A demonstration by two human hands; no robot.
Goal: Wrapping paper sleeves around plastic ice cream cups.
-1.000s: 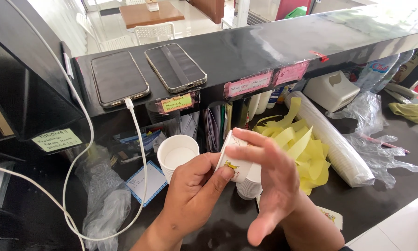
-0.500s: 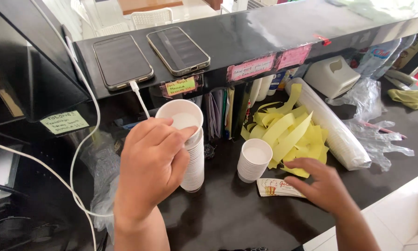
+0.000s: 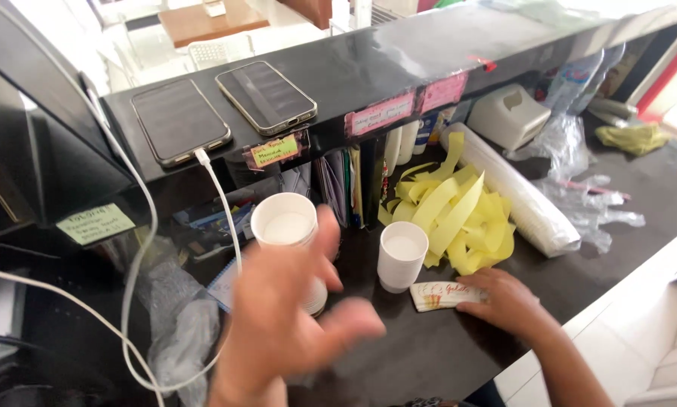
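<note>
— What's different from a moment ago?

— The left hand (image 3: 293, 324) has come off the stack of white paper cups (image 3: 287, 241). Half a second back it was wrapped around the top cup; now it hangs in front of the stack with the fingers spread, gripping nothing. It is blurred, so it is moving. The stack stands by itself on the dark worktop (image 3: 429, 354), under the shelf with the two phones (image 3: 225, 109).

— And the other hand?

— The right hand (image 3: 504, 301) lies flat on a folded printed paper sleeve (image 3: 440, 295), pressing it to the worktop, fingers down rather than curled round it. That sleeve was up between both hands a second ago, so it has been put down and pinned there.

— Where's the single cup?

— The single white cup (image 3: 402, 255) stands upright just behind the sleeve, touching or nearly touching it, with the heap of yellow paper strips (image 3: 459, 215) to its right. It looks empty from here.

— So the cup has been parted from the stack?

— I'd judge so: one cup alone, the stack left alone, the sleeve beside the cup.

— Anything you can't make out?

— Whether the left thumb brushes the stack; the blur hides it. The bottom of the stack is behind that hand, and the long sleeve of white lids or cups (image 3: 515, 200) by the strips is too wrapped to tell.
</note>
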